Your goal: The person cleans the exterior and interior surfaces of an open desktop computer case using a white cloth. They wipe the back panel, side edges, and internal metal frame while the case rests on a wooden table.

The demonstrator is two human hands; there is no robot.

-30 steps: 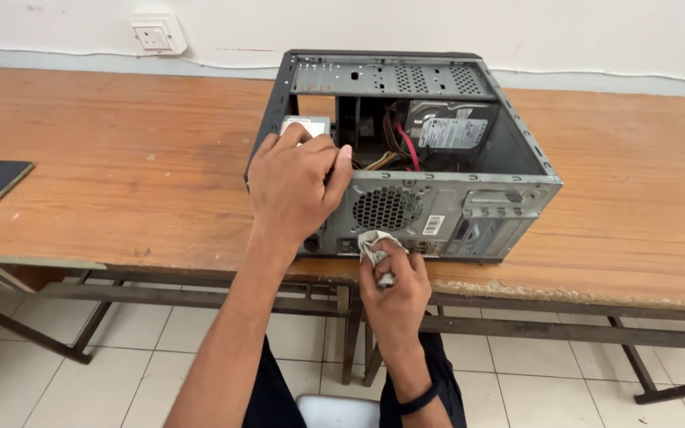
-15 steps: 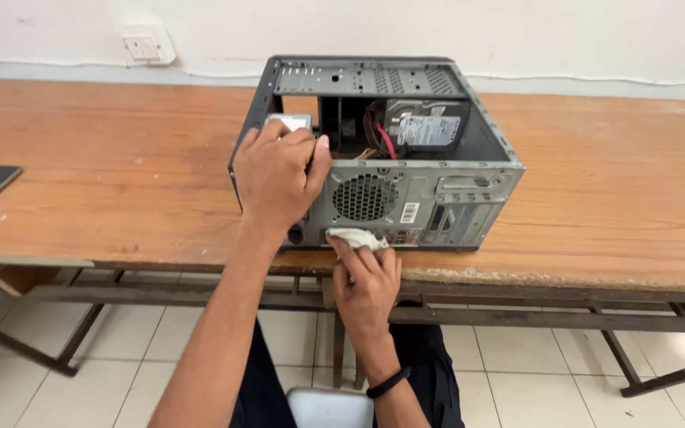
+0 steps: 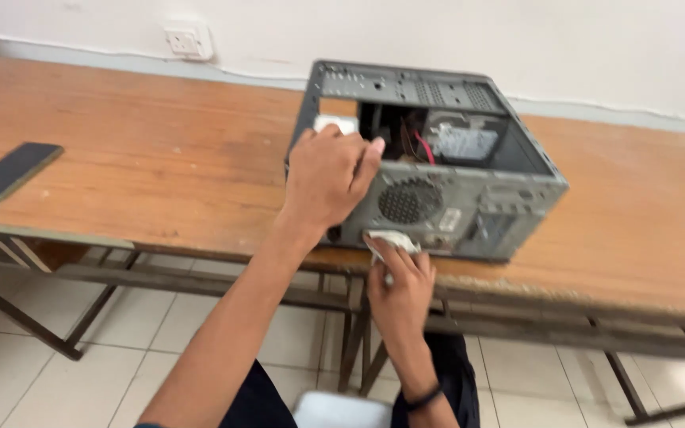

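An open grey computer case [image 3: 469,198] lies on its side on a wooden table [image 3: 160,166], with red and yellow cables and a drive visible inside. My left hand [image 3: 328,178] rests over the near top corner of the case, fingers gripping its edge. My right hand [image 3: 400,287] is below, at the table's front edge, pressing a white cloth [image 3: 390,242] against the lower rear panel of the case near the round fan grille.
A dark phone [image 3: 11,170] lies face down at the table's left end. A wall socket [image 3: 187,41] sits on the white wall behind. Metal table legs and a tiled floor [image 3: 120,349] show below. A white object [image 3: 342,412] is at my lap.
The view has shifted left and tilted, so the case now sits right of centre. My right hand has moved the cloth slightly left along the rear panel's lower edge. My left hand stays on the case.
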